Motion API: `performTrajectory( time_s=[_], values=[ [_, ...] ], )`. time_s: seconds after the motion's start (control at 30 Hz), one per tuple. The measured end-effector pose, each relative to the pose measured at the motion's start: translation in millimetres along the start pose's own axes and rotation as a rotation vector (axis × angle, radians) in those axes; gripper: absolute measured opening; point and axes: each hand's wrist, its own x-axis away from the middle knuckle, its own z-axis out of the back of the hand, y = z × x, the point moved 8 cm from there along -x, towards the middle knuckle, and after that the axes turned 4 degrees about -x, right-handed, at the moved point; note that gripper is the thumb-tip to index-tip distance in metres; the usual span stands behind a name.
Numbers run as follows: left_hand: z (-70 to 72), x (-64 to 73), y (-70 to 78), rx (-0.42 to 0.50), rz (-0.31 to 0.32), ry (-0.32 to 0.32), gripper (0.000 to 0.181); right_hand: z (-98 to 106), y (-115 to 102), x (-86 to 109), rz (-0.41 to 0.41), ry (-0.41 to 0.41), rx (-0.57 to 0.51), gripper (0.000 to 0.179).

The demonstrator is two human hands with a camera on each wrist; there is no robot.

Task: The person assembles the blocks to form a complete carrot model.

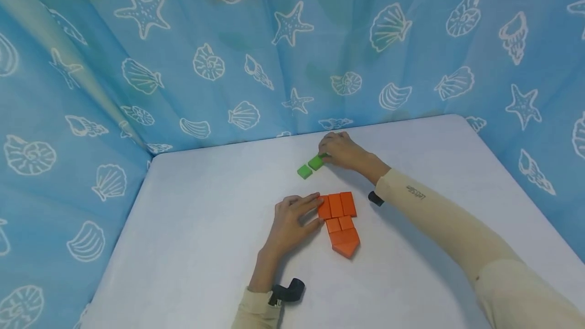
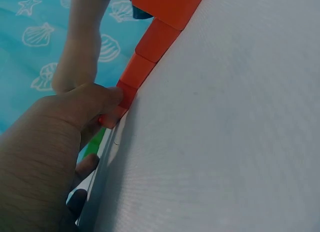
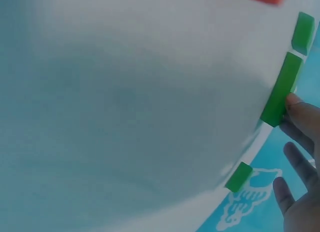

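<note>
Flat orange blocks [image 1: 335, 205] lie joined in a shape on the white table, three upright pieces across the top and a pointed piece [image 1: 346, 249] at the near end. My left hand [image 1: 290, 220] holds the leftmost block [image 1: 324, 208] at its edge, between thumb and forefinger. Farther back, my right hand [image 1: 340, 150] pinches a long green block [image 3: 282, 89] by one end. A small green block [image 1: 304, 171] lies just left of it. Another small green block [image 3: 239, 177] shows below the right fingers in the right wrist view; the hand hides it in the head view.
The white table [image 1: 196, 237] ends at the back against a blue curtain [image 1: 256, 55] with shells and starfish. Black wrist mounts [image 1: 290, 291] sit on both wrists. The right forearm, in a beige sleeve [image 1: 439, 222], reaches across the table's right side.
</note>
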Motion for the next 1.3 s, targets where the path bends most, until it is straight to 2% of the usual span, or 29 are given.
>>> performTrajectory(
  time_s=[0.13, 0.27, 0.57, 0.9, 1.3],
  values=[
    [-0.1, -1.8, -2.4, 0.000, 0.009, -0.009, 0.046, 0.8, -0.3, 7.7, -0.045, 0.018, -0.080, 0.016],
    [0.3, -1.6, -2.5, 0.000, 0.004, -0.007, 0.046, -1.4, 0.4, 20.8, -0.099, -0.001, -0.156, 0.022],
    [6.1, -2.3, 1.2, 0.002, 0.006, -0.009, 0.047, -0.9, -10.4, 52.7, -0.102, -0.031, -0.273, 0.023],
    [0.8, -1.8, 0.7, -0.004, 0.024, -0.030, 0.048, -3.4, -22.3, 78.8, -0.076, -0.048, -0.246, 0.023],
    [0.8, -1.3, -0.5, 0.005, 0.007, -0.021, 0.049, -4.3, -24.4, 80.1, -0.075, -0.099, -0.266, 0.018]
  ],
)
